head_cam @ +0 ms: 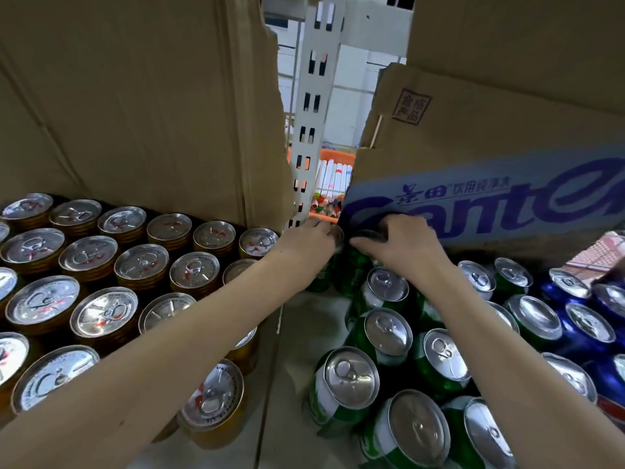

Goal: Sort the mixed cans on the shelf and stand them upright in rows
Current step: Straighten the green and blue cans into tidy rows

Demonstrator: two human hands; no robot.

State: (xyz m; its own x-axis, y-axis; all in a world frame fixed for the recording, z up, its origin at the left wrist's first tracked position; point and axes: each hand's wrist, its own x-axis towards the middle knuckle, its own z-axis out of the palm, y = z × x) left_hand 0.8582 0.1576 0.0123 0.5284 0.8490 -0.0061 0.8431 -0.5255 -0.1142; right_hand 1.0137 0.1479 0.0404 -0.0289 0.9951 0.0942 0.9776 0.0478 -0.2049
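Both arms reach to the back of the shelf. My left hand (313, 240) grips the top of a green can (323, 275) standing beside the white upright. My right hand (399, 242) grips the rim of a second green can (353, 269) right next to it. More green cans (385, 336) stand upright in rows in front of them. Blue cans (588, 330) stand at the right. Gold cans (105, 316) with silver pull-tab lids fill the left shelf in rows.
A slotted white shelf upright (307, 137) rises at the back centre. Tall brown cardboard (135, 96) walls the left side, and a carton with blue lettering (490, 204) leans behind the green cans. A strip of bare shelf (297, 336) runs between the gold and green cans.
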